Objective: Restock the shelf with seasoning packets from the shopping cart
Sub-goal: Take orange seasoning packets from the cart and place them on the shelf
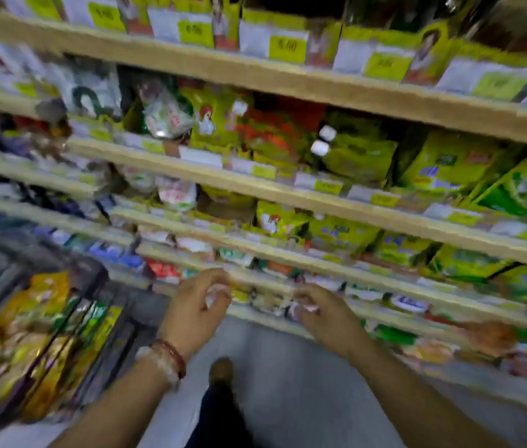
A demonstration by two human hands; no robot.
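My left hand [197,305] fingers [220,286] curl round something pale and crinkly, too blurred to name; my right hand [323,315] pinches another at the low shelf [384,287]. Seasoning packets [39,337] fill the shopping cart [94,279] left: probably light, soft, slippery; best gripped by an edge.

Glossy plastic packets [39,334] (cart-side) beside matt shelf edges [288,192].
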